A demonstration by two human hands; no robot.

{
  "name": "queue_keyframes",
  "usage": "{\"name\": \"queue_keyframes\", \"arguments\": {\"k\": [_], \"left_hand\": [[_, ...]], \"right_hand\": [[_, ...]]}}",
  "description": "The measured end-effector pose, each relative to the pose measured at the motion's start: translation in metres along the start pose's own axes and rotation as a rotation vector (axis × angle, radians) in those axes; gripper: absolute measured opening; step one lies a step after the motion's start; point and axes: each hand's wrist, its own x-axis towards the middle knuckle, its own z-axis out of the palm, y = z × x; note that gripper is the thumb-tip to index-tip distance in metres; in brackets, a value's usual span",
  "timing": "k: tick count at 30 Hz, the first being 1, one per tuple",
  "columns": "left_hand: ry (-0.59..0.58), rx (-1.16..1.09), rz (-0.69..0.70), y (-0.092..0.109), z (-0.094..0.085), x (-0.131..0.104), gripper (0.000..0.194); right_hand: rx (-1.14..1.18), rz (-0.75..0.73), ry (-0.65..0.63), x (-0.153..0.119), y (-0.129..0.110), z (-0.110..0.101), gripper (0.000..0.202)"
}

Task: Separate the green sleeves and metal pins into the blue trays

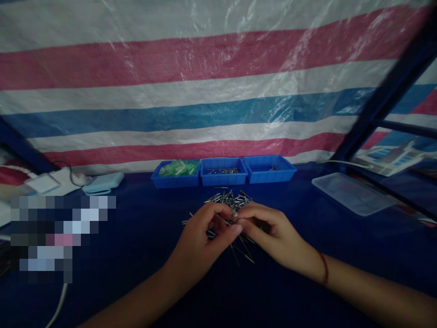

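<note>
My left hand (206, 234) and my right hand (273, 230) meet at the middle of the dark blue table (136, 255). Fingertips of both pinch a small shiny piece (234, 213), whose exact shape I cannot make out. Under and behind my hands lies a loose pile of thin metal pins (227, 197), partly hidden by the fingers. A few pins stick out toward me below the fingertips.
Behind the pile stand a blue bin with green bags (180, 168), a middle blue bin with pins (223, 181) and a right blue bin with few pins (269, 176). A clear plastic lid (353, 193) lies right; a light blue case (103, 182) lies left.
</note>
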Motion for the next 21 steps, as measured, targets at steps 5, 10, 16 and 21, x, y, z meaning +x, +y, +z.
{"name": "queue_keyframes", "arguments": {"k": [5, 10, 16, 21], "left_hand": [[-0.015, 0.072, -0.012, 0.0, -0.01, 0.007, 0.021], [0.032, 0.21, 0.05, -0.004, -0.022, 0.015, 0.018], [0.005, 0.466, 0.099, -0.027, -0.045, 0.03, 0.018], [-0.133, 0.659, 0.121, -0.049, -0.068, 0.038, 0.023]], "right_hand": [[-0.481, -0.006, 0.397, 0.027, 0.024, -0.046, 0.022], [-0.788, 0.103, 0.471, 0.051, 0.061, -0.093, 0.025], [-0.862, 0.103, 0.363, 0.041, 0.076, -0.095, 0.025], [-0.811, 0.051, 0.199, 0.029, 0.065, -0.07, 0.022]]}}
